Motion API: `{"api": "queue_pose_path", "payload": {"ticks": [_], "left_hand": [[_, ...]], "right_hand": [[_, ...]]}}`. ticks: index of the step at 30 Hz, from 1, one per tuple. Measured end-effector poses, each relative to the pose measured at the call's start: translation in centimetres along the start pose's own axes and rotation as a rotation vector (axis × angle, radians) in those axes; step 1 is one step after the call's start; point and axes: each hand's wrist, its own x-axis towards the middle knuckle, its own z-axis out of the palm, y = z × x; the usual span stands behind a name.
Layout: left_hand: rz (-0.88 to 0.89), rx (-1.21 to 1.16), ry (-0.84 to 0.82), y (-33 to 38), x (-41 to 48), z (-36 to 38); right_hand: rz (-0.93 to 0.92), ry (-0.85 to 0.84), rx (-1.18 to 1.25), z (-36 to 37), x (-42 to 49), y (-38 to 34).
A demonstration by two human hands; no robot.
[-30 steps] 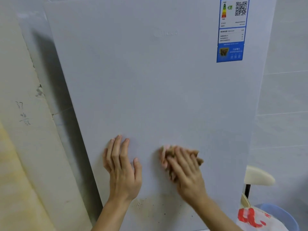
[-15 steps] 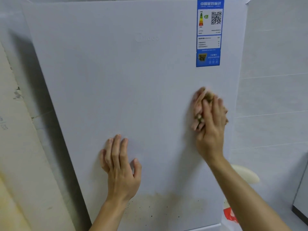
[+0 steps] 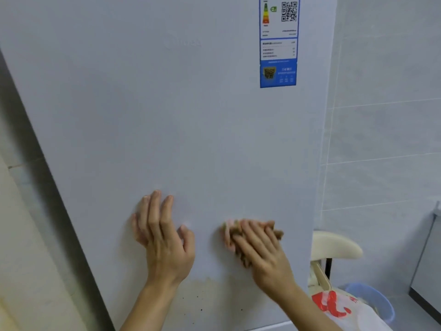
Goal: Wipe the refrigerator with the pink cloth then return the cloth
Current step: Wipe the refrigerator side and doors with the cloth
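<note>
Pink cloth (image 3: 228, 235), pressed under flat right hand (image 3: 265, 254), now sits lower than before, near splayed left hand (image 3: 164, 240); stain (image 3: 214, 291) low on refrigerator (image 3: 191, 127) awaits wiping.

Left hand (image 3: 164, 244): bare, seen from the back. Four fingers and the thumb are all in view. Knuckle creases and tendon ridges are plain across the back, and the nails look short as far as the sharpness allows.
Right hand (image 3: 262, 247): bare, seen from the back. Its outline is smeared by motion blur, so nails and skin creases cannot be made out.
Left forearm (image 3: 148, 306): bare from the wrist to the lower edge of the view, slim and uncovered.
Right forearm (image 3: 307, 306): bare from the wrist to the lower edge of the view, slightly blurred.
</note>
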Motion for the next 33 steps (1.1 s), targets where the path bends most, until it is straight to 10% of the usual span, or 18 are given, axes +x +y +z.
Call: {"api": "queue_pose_path", "payload": {"ticks": [7, 20, 27, 33], "left_hand": [[0.060, -0.003, -0.066, 1.8, -0.8, 0.8], [0.055, 0.034, -0.079, 1.9, -1.0, 0.4], [0.036, 0.062, -0.086, 2.0, -2.1, 1.0], [0.021, 0.060, -0.076, 2.1, -2.1, 1.2]], "right_hand": [[-0.126, -0.226, -0.061, -1.3, -4.0, 2.5], [0.323, 0.370, 0.076, -5.8, 10.9, 7.4], [0.259, -0.123, -0.008, -0.6, -9.7, 2.8], [0.215, -0.242, 0.014, -3.1, -8.4, 4.3]]}}
